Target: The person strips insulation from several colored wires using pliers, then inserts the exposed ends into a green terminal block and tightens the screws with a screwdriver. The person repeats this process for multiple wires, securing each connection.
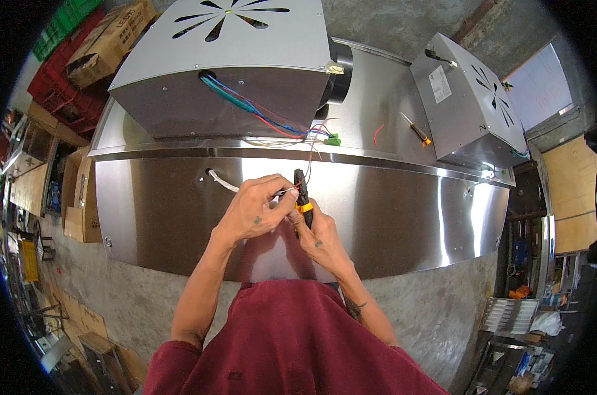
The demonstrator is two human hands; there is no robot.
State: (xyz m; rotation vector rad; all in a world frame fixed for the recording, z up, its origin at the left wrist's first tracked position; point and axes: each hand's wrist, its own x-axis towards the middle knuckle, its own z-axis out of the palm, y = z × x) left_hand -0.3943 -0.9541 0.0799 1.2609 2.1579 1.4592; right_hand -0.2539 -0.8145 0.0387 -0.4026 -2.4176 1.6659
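Black and yellow pliers (pixel 303 192) — partly hidden

I'm holding pliers (pixel 301 179) before the left box (pixel 180 112); a screwdriver (pixel 417 131) is lying between it and the right box (pixel 461 122).

pliers (pixel 301 189): black, yellow-banded, head toward far edge of steel panel (pixel 404 210) | thin wires (pixel 311 158): reddish, crossing that edge to pliers' head | white cable (pixel 222 181): bent, emerging near far edge, left of centre

A shiny metal surface (pixel 371 85) carries 2 grey vented boxes (pixel 219 112) (pixel 460 99), 1 screwdriver (pixel 417 130) and 1 red wire scrap (pixel 377 135).
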